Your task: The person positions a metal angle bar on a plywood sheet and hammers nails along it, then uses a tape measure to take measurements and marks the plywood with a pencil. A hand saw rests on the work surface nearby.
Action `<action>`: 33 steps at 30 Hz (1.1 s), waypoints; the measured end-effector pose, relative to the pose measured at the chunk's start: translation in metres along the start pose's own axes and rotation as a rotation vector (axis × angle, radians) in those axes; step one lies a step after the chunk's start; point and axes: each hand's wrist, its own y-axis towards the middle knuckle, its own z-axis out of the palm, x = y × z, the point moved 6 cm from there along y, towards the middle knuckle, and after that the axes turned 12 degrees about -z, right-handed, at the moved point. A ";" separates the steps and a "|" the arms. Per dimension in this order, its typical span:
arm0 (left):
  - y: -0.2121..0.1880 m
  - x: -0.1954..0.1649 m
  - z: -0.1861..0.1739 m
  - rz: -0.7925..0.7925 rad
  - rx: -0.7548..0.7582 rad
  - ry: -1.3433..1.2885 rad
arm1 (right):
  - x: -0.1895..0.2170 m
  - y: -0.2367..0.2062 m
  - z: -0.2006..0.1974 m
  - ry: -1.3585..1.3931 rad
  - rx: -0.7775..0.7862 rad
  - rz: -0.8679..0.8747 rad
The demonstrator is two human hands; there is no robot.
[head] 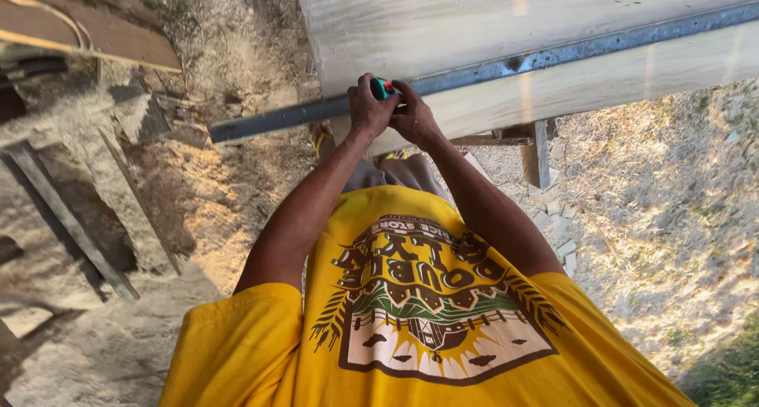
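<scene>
A: Looking straight down the yellow shirt (419, 312), both arms are reaching out to the pale wooden board (443, 27) lying across the top of the view.

B: And the grey metal bar (553, 56) is the landmark. Its long axis is running across the board, low at the left end, rising toward the upper right corner, with the left end pointing out past the board's edge over the sandy ground (229, 185).

A: Where are the hands sitting against that bar?

B: Right on it, near its left part. The left hand (368, 106) is curling over the bar's near edge, fingers clenched around a small teal object (383, 88). It is too small and too covered to tell what kind of tool it is.

A: And the other one?

B: The right hand (413, 116) is pressing in just beside the left, touching it, fingers bent toward the same teal object. Whether they are actually grasping it, I cannot tell, since the left hand is hiding the contact.

A: So the teal piece?

B: It is sitting against the bar, between the two hands, peeking out above the knuckles.

A: Anything below the bar?

B: A wooden support leg (539, 154) is standing under the board, right of the hands, and dark planks (71, 225) are lying on the ground well to the bar's left.
</scene>
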 end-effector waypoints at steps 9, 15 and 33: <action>0.063 -0.070 -0.022 0.508 -0.051 0.018 | 0.005 0.079 0.001 0.209 -0.250 -0.003; 0.121 -0.104 -0.044 0.557 -0.003 0.151 | 0.015 0.137 0.005 0.391 -0.398 0.064; 0.204 -0.189 0.018 0.806 -0.214 0.791 | -0.002 0.133 -0.038 -0.078 -0.780 0.286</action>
